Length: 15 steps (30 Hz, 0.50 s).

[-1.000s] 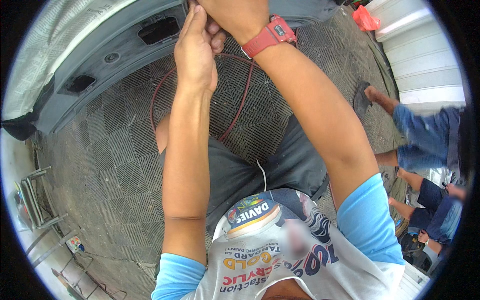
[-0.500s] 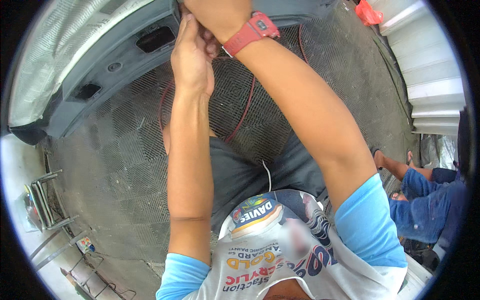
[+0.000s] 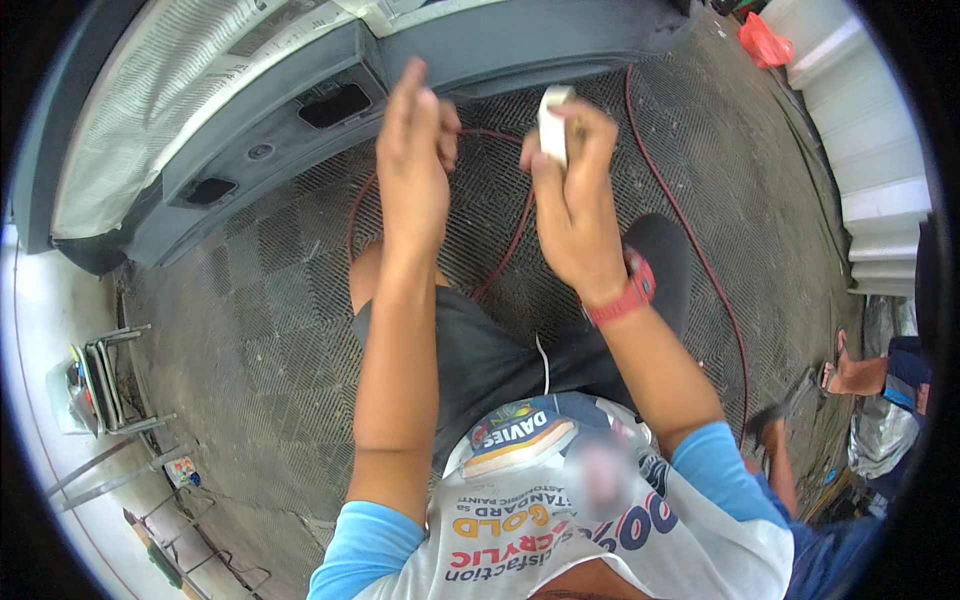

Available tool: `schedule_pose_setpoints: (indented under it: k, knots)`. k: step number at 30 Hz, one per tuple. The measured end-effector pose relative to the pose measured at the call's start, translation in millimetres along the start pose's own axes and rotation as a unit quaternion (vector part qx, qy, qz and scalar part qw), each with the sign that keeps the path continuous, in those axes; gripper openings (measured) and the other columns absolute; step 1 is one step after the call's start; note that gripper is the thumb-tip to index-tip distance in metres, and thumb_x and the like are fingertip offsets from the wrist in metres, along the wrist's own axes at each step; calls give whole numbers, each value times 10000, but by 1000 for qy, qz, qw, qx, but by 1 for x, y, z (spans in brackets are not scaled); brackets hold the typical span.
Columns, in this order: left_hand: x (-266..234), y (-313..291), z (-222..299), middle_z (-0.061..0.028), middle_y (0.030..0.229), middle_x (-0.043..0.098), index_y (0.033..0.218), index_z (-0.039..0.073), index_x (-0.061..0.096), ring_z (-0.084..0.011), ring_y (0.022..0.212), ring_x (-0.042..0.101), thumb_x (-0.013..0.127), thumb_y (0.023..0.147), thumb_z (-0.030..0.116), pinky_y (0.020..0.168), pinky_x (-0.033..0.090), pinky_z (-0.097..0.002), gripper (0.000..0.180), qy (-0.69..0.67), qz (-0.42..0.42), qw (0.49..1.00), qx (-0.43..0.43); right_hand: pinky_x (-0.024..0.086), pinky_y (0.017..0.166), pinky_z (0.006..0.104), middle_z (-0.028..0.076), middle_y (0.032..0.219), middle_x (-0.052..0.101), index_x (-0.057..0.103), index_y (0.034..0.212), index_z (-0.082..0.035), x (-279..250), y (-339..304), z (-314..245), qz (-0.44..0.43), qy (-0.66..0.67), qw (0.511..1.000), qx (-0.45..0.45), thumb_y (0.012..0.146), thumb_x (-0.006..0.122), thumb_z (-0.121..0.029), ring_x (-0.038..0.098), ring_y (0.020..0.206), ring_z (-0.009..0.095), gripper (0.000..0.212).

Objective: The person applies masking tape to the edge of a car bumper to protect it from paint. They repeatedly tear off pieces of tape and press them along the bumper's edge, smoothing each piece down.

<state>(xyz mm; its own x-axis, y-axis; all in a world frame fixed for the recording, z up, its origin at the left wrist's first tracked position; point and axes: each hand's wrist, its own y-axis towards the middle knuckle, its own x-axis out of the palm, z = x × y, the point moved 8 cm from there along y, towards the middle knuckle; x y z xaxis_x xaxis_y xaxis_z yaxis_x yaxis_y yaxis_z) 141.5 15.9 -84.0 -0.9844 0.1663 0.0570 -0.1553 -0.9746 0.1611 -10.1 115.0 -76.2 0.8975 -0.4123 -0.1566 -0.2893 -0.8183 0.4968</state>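
White piece (image 3: 552,130) clamped in right hand (image 3: 580,205); left hand (image 3: 412,180) unfolded; handling step, likely; touching grey panel (image 3: 500,52) needs forward reach.

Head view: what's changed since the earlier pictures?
The right hand drew back and rightward from the curved grey panel; a narrow white block, unseen earlier, now shows in its grip. The left hand remains raised near the panel; the thin red hose still lies on the floor.

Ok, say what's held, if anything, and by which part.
The right hand grips a small white block-like piece, thumb at its lower end, fingers around its right side. The left hand shows nothing held.
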Motion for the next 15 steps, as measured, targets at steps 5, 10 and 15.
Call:
schedule_pose_setpoints:
  k: [5, 10, 15]
  knots:
    - [5, -69, -39, -55, 1280, 720, 1270, 37, 771, -113, 1022, 665, 781, 994, 112, 877, 518, -257, 286, 95, -131, 987, -24, 562, 884, 500, 229, 1033, 752, 202, 1629, -46, 13, -56, 12, -210, 45, 970, 118, 1042, 536, -30, 751, 935, 422, 676]
    - [-13, -88, -55, -33, 1133, 737, 1070, 15, 765, -92, 912, 658, 807, 965, 75, 752, 521, -251, 128, 115, -113, 987, -2, 560, 790, 491, 198, 908, 742, 362, 1564, -40, 14, -68, 14, -244, -30, 966, 78, 1073, 576, -121, 741, 816, 404, 542]
    - [-8, -87, -7, -20, 875, 707, 972, 11, 725, -100, 744, 639, 781, 983, 67, 670, 516, -277, 80, 325, -91, 935, 104, 526, 624, 407, 123, 732, 690, 538, 1354, -36, 25, -73, 50, -319, 13, 908, 271, 1112, 551, -169, 723, 671, 304, 276]
